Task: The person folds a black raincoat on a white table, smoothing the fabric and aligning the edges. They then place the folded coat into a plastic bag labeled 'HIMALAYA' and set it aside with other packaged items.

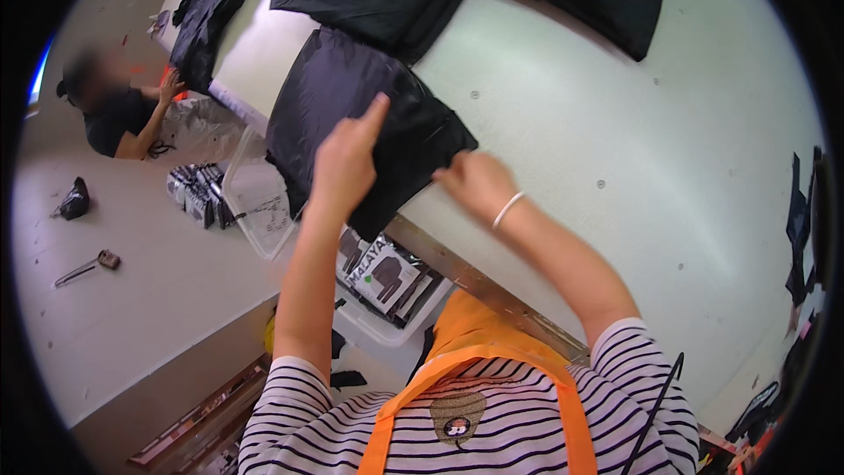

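The left hand (345, 165) apparently steadied the flat black fabric sheet (330, 75); the right hand (483, 180), apart, met its corner, both grips unclear.

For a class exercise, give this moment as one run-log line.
left hand: over black fabric | right hand: at its edge | fabric: overhanging white table

Slightly shiny black cloth (400, 148), perhaps folded, partly overhanging a pale table (545, 132)
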The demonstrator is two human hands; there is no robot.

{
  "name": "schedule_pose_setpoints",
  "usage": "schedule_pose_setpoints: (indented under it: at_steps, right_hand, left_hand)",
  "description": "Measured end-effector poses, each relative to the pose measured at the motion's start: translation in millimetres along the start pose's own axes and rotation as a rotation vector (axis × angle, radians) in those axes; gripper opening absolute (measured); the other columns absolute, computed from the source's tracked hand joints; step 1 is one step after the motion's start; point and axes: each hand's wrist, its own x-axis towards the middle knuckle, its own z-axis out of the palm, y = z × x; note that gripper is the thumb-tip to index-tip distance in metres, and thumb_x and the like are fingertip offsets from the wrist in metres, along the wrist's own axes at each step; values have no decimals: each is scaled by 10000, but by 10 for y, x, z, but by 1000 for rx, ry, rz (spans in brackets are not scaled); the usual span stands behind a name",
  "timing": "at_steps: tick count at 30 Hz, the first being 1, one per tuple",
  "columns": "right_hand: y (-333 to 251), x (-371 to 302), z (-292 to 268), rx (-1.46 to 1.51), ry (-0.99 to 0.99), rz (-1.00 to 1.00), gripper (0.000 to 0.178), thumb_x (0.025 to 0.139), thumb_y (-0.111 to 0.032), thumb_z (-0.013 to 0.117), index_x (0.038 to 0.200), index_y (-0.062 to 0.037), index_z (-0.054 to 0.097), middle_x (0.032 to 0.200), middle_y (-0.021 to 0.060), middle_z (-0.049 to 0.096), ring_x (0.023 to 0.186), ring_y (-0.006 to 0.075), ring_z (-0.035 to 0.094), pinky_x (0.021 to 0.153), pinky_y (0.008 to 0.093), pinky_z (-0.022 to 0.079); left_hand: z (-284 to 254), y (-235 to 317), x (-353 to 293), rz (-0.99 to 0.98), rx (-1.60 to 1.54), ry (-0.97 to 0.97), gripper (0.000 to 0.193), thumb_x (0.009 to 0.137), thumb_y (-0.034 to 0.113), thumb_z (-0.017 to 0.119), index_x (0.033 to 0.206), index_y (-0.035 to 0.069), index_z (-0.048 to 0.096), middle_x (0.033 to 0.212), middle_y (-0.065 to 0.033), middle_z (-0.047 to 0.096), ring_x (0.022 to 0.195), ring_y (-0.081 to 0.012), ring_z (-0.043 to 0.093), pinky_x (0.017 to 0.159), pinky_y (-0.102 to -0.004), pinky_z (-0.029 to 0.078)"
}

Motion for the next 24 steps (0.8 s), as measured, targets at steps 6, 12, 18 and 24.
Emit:
schedule_pose_setpoints:
  at_steps: [6,12,18,24]
  right_hand:
    - [430,-121,824,172,347,-502,119,816,-137,586,888,-45,612,974,133,582,949,312,548,853,386,451]
    - [888,-1004,497,102,397,-140,130,853,-162,570,909,-55,617,969,98,597,943,287,555,826,377,462]
    - [1293,-2474,476,145,579,340,136,867,-158,559,906,-44,621,905,113,632,860,308,589,764,379,483]
    - [1593,-3657,520,369,732,526,159,884,-174,582,931,-33,639,842,128,653,734,249,616,694,326,493]
  left_hand:
    - [1026,177,-386,74,-3,10,639,701,123,641,1312,44,471,1275,-139,540,1112,-320,525,896,-404,419]
    - [1435,-221,-534,147,265,-32,664,770,102,577,1398,47,369,1407,-111,425,1165,-316,470,972,-429,358]
    - [1781,-527,-302,80,360,85,619,812,-28,468,1414,43,340,1388,-110,448,1130,-288,503,939,-403,412]
    - [1671,143,-267,26,515,180,681,843,112,534,1458,65,246,1494,-117,291,1303,-310,365,1037,-438,324]
